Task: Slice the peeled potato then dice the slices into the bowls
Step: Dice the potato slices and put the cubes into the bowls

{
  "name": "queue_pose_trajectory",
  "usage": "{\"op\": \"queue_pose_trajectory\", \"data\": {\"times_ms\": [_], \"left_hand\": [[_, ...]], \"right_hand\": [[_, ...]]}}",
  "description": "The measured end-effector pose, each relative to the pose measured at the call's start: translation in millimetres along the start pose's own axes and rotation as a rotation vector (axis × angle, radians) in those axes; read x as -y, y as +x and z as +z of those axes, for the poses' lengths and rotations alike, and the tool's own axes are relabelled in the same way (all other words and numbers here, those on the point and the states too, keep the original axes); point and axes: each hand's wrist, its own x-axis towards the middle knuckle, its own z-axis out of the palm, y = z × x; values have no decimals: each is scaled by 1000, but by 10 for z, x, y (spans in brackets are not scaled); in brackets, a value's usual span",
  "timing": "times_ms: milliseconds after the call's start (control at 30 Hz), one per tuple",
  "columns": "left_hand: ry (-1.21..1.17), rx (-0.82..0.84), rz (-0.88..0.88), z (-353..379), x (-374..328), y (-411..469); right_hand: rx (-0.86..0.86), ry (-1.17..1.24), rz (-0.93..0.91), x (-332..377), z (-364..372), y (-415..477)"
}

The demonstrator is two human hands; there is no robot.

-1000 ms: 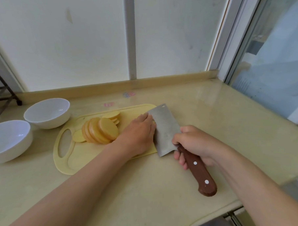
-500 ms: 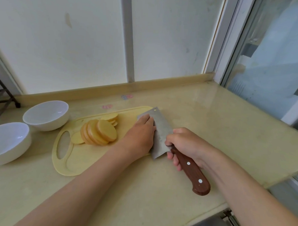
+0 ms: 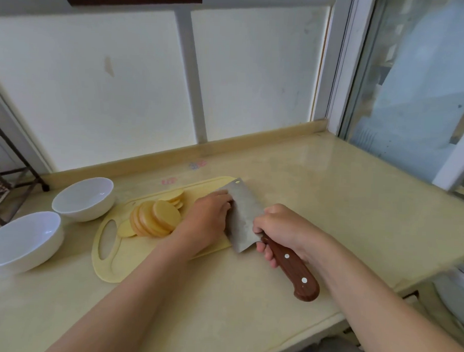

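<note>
On cutting board (image 3: 131, 262), I'm seeing slices (image 3: 157, 220) lying fanned beside left hand (image 3: 207, 222). That hand is curling down against cleaver (image 3: 242, 216); what it's holding is hidden, can't tell. Right hand (image 3: 284, 228) is gripping cleaver handle. I'm judging slicing nearly done, dicing not begun: near bowl (image 3: 36, 249) and far bowl (image 3: 85, 214) holding no dice.

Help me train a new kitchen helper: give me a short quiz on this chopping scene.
1. True or false: both white bowls are empty.
2. Which hand grips the cleaver by its wooden handle? A) left B) right C) both
3. Fill in: the potato slices lean in an overlapping row on the ___, just beside the left hand.

Key
1. True: nothing shows inside either one.
2. B: the right hand is wrapped round the handle.
3. cutting board
</note>
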Motion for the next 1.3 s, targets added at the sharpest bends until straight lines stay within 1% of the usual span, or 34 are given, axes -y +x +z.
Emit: {"op": "queue_pose_trajectory", "data": {"times_ms": [33, 133, 200, 300, 333, 433, 500, 600, 733, 900, 967, 1100, 1200, 1300], "left_hand": [[-45, -25, -29, -10, 23, -14], [-209, -67, -194, -62, 16, -73], [-311, -87, -241, -94, -14, -105], [-464, -114, -289, -143, -76, -115], [-482, -109, -292, -155, -110, -115], [-468, -27, -286, -155, -252, -80], [-413, 14, -291, -90, -330, -50], [-293, -23, -268, 17, -421, -28], [-300, -48, -284, 54, -440, -12], [-349, -46, -296, 78, -518, -16], [-333, -51, -287, 103, -515, -21], [-253, -23, -264, 114, -521, -19], [-148, 0, -223, 104, -553, -3], [-36, 36, -196, 124, -582, 1]], "right_hand": [[-11, 0, -8, -9, -10, -13], [-32, -5, -20, -34, -26, -71], [-27, -35, 3, -42, 3, -106], [-58, -156, 27, -58, 91, -104], [-74, -198, 26, -48, 127, -104], [-133, -291, 10, 1, 229, -129], [-168, -332, -3, 45, 282, -178], [-187, -396, -23, 97, 323, -261], [-208, -424, -31, 104, 332, -307], [-208, -365, -43, 56, 322, -289], [-210, -342, -58, 24, 311, -263], [-206, -244, -60, -47, 267, -202], [-192, -130, -40, -83, 227, -181], [-185, -76, -40, -77, 204, -198]]}}
